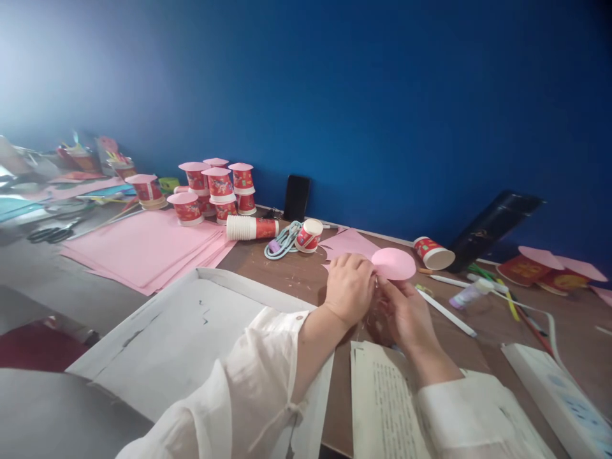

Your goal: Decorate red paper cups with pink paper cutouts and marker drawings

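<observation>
Clock centred on pink paper disc (396, 264), 12 toward the wall. Disc sits above the surface (291, 284), right of mid-view, between both hands. Progress (judged): partway. Done: several red cups topped with pink discs (220, 185) stand grouped at 10 o'clock, some on top of others. Remaining, apparently: untopped sideways cup stack (252, 228) between 9 and 10, a lone bare cup (310, 239) nearer on that line, and a toppled cup (434, 254) at 3. Pink sheets (148, 245) lie piled at 9; closer, a jagged-edged pink offcut (350, 243), presumably already cut from. Disc in hand not yet seen on any cup. Right hand (408, 313), at 5 to 6 o'clock, appears to pinch the disc's near edge, thumb uppermost. Left hand (351, 285), between 8 and 9, is curled against its left edge; grip hidden, cannot tell. Disc appearance: pale pink, smooth, rounded outline, foreshortened to an oval; underside not visible.
</observation>
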The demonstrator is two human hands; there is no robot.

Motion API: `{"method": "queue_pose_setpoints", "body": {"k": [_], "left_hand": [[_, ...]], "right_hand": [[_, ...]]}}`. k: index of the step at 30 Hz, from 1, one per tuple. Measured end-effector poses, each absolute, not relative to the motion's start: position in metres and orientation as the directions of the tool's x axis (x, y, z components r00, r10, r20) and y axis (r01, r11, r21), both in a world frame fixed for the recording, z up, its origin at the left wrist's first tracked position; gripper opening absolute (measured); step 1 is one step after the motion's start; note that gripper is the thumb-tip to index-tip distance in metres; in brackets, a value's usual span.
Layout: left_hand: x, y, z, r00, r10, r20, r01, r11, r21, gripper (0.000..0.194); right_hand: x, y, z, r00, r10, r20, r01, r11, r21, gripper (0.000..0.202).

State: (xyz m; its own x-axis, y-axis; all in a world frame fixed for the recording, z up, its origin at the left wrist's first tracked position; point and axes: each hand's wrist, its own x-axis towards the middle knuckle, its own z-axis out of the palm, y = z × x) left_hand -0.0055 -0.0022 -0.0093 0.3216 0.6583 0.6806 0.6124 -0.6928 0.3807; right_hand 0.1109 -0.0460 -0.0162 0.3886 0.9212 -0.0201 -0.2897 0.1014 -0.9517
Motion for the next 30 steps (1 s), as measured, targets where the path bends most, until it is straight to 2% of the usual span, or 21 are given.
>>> {"method": "queue_pose_setpoints", "body": {"k": [3, 5, 8, 10, 12, 14, 15, 17, 20, 26, 30], "left_hand": [[-0.006, -0.003, -0.009, 0.358, 0.608, 0.708, 0.594, -0.734, 0.33, 0.02], [-0.004, -0.003, -0.009, 0.363, 0.595, 0.717, 0.565, -0.753, 0.339, 0.019], [-0.001, -0.005, -0.01, 0.338, 0.622, 0.706, 0.483, -0.759, 0.437, 0.019], [0.001, -0.004, -0.009, 0.288, 0.692, 0.662, 0.41, -0.714, 0.568, 0.022], [0.003, -0.003, -0.008, 0.2, 0.833, 0.516, 0.321, -0.553, 0.768, 0.024], [0.003, 0.001, -0.008, 0.151, 0.957, 0.246, 0.16, -0.27, 0.95, 0.025], [0.004, 0.003, -0.007, 0.172, 0.979, 0.109, 0.053, -0.12, 0.991, 0.025], [0.004, 0.005, -0.007, 0.285, 0.956, -0.066, -0.161, 0.116, 0.98, 0.026], [0.004, 0.007, -0.005, 0.424, 0.895, -0.139, -0.353, 0.304, 0.885, 0.024], [0.001, 0.009, -0.004, 0.471, 0.852, -0.23, -0.501, 0.473, 0.725, 0.021], [0.002, 0.014, -0.01, 0.493, 0.837, -0.237, -0.564, 0.515, 0.645, 0.017]], "right_hand": [[0.107, -0.047, -0.008, 0.393, 0.919, -0.037, -0.377, 0.124, -0.918, 0.041], [0.107, -0.046, -0.004, 0.405, 0.912, -0.058, -0.418, 0.128, -0.899, 0.04], [0.112, -0.044, -0.005, 0.449, 0.888, -0.099, -0.453, 0.131, -0.882, 0.031], [0.117, -0.042, -0.008, 0.466, 0.878, -0.111, -0.462, 0.134, -0.877, 0.027], [0.12, -0.042, -0.01, 0.443, 0.887, -0.126, -0.48, 0.117, -0.869, 0.026], [0.123, -0.042, -0.011, 0.397, 0.906, -0.146, -0.506, 0.083, -0.859, 0.028], [0.123, -0.041, -0.011, 0.381, 0.912, -0.153, -0.514, 0.071, -0.855, 0.029], [0.123, -0.041, -0.011, 0.371, 0.916, -0.155, -0.518, 0.065, -0.853, 0.029], [0.12, -0.04, -0.012, 0.381, 0.912, -0.151, -0.504, 0.068, -0.861, 0.03], [0.115, -0.042, -0.007, 0.324, 0.931, -0.17, -0.516, 0.023, -0.856, 0.035], [0.12, -0.042, -0.004, 0.388, 0.909, -0.15, -0.564, 0.105, -0.819, 0.033]]}}
